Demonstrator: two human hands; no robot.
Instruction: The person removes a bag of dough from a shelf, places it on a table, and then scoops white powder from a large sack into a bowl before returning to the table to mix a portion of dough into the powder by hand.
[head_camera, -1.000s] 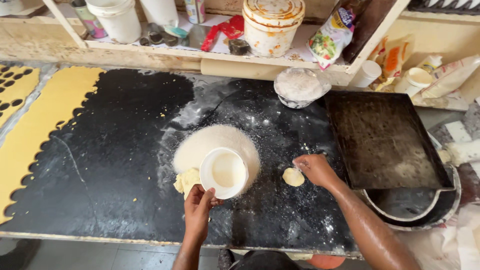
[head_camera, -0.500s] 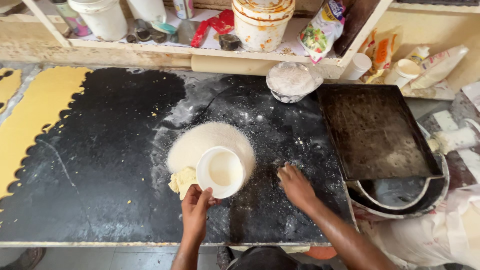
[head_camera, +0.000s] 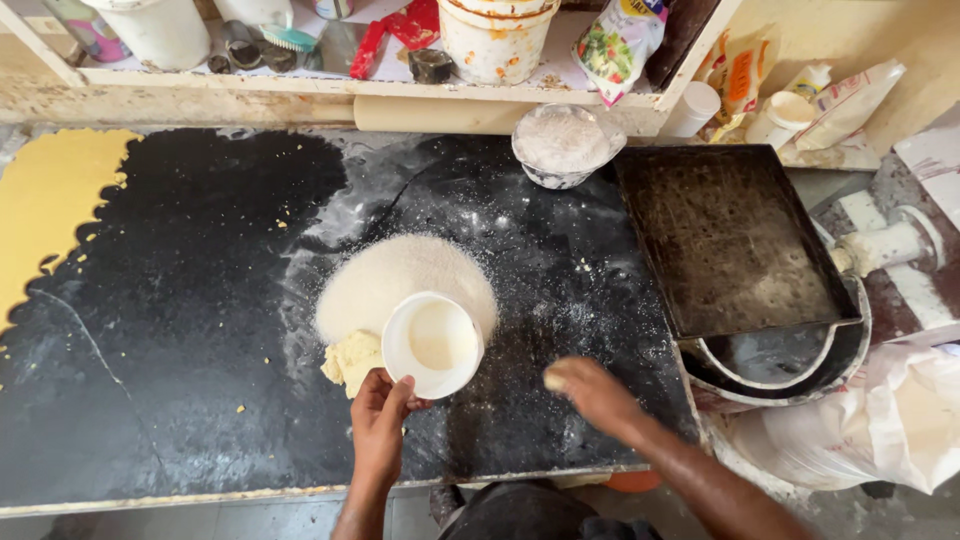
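Left hand: my left hand (head_camera: 383, 410) pinches the near rim of a round white plastic cup (head_camera: 432, 343), fingers closed on it.
Cup: on the black floured worktop (head_camera: 180, 300), overlapping a pale thin dough round (head_camera: 400, 275).
Right hand: my right hand (head_camera: 590, 390) looks curled around a small yellow dough piece (head_camera: 554, 377); motion blur hides how firmly.

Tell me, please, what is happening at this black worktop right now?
A person is working dough on a floured black worktop. The left hand grips the rim of a white cup that sits on a pale flour mound, with a lump of yellow dough beside it. The right hand is blurred and seems to hold a small dough piece. A dark baking tray lies to the right.
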